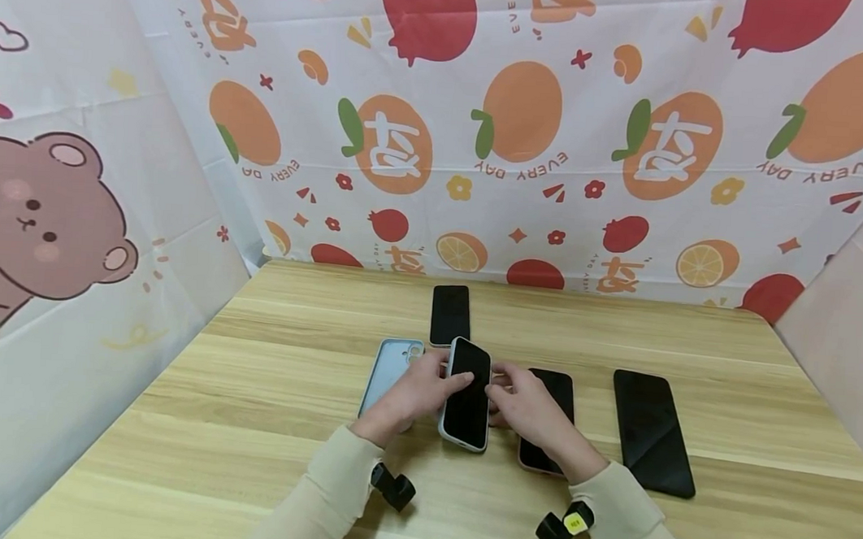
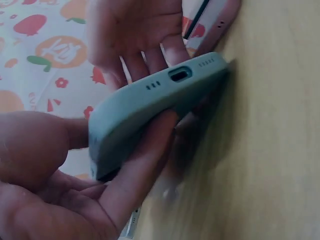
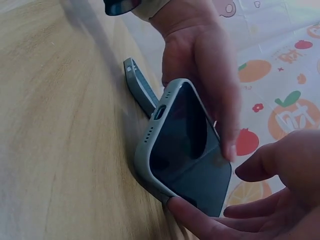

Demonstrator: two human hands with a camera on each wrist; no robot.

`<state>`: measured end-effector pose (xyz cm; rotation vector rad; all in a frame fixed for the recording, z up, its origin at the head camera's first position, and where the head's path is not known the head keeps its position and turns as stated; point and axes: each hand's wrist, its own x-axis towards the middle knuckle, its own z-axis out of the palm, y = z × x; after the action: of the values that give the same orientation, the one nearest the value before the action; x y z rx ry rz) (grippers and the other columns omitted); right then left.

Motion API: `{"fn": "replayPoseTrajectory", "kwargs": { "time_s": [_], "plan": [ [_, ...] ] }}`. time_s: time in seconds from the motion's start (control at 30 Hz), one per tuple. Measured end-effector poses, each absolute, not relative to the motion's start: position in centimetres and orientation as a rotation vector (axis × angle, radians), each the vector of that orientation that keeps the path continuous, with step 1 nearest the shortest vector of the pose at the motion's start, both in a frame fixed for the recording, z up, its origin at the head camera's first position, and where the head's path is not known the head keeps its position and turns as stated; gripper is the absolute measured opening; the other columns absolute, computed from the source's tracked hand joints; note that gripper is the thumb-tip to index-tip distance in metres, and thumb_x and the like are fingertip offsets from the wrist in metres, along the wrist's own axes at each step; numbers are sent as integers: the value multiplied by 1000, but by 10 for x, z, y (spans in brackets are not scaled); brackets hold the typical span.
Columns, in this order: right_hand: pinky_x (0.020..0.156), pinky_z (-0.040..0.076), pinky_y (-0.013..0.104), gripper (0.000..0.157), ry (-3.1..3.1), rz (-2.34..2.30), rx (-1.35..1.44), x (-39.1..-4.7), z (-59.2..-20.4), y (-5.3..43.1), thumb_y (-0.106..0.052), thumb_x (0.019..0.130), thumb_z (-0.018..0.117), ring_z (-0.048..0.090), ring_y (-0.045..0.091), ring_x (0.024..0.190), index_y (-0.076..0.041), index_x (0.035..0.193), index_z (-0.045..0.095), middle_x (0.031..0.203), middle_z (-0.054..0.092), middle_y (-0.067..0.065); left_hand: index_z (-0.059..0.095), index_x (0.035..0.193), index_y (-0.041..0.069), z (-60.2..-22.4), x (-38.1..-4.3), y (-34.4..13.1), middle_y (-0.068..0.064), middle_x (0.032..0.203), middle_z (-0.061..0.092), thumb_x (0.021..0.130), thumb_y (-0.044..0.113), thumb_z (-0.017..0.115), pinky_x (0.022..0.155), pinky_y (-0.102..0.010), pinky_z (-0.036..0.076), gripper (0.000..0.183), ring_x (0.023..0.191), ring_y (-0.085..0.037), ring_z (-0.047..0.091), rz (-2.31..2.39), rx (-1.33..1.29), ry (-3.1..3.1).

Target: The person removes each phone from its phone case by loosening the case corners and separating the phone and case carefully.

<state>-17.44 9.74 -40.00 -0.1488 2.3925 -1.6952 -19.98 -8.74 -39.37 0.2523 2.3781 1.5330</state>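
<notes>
My left hand grips a phone in a pale blue-green case, its thumb over the dark screen and its fingers beneath. The phone tilts over the table; in the left wrist view the bottom edge of its case shows the charging port. At the phone's other side is my right hand. One of its fingertips touches the case's edge in the right wrist view, while the thumb stands apart from the screen. An empty light blue phone case lies beside the left hand, partly hidden by it.
A black-screened phone lies behind the held one. Another phone, with a pinkish edge in the left wrist view, lies partly under the right forearm. Farther right is a larger dark phone. A fruit-printed cloth hangs behind the wooden table.
</notes>
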Motion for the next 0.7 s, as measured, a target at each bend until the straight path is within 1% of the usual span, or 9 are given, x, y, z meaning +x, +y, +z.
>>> {"fn": "replayPoseTrajectory", "kwargs": {
  "time_s": [0.07,0.17,0.27,0.37,0.4,0.53,0.7],
  "plan": [
    [70,61,37,47,2396,-1693,-167,-174,-399,99,-11,99,52,68,20,84,5,142,45,126,61,20,53,132,2,-395,-200,-87,-16,109,69,99,22,61,72,-32,57,40,87,-21,70,1545,223,2394],
    [73,61,39,48,2380,-1721,-191,-176,-394,103,-12,100,51,68,21,82,4,144,42,129,58,21,50,132,-1,-392,-201,-89,-16,111,70,100,19,59,76,-35,60,39,89,-22,72,1623,198,2338],
    [75,61,41,47,2320,-1800,-188,-179,-390,112,-14,102,47,68,22,78,3,145,39,117,60,22,50,129,-2,-387,-200,-90,-16,108,71,101,16,57,75,-37,61,34,86,-22,73,1710,200,2217],
    [72,61,39,45,2230,-1891,-168,-183,-387,122,-18,105,43,66,20,73,4,144,37,100,61,18,50,131,-1,-382,-199,-90,-16,107,73,102,14,55,75,-40,61,33,85,-20,73,1750,242,2086],
    [70,61,38,45,2206,-1912,-162,-184,-386,125,-19,106,42,66,19,72,4,144,38,96,62,17,50,133,0,-381,-198,-89,-17,108,73,102,14,55,75,-41,61,34,85,-19,73,1748,258,2053],
    [66,61,34,44,2106,-1977,-195,-186,-385,134,-26,109,37,66,17,69,7,136,46,91,66,13,50,137,2,-379,-196,-87,-17,111,72,103,14,53,74,-42,61,37,87,-19,72,1720,340,1992],
    [66,61,35,52,1997,-2016,-275,-188,-385,138,-35,109,32,70,17,71,9,127,52,89,73,10,51,136,2,-378,-194,-86,-17,109,71,103,13,52,74,-44,61,35,87,-18,71,1716,387,1943]
  ]
}}
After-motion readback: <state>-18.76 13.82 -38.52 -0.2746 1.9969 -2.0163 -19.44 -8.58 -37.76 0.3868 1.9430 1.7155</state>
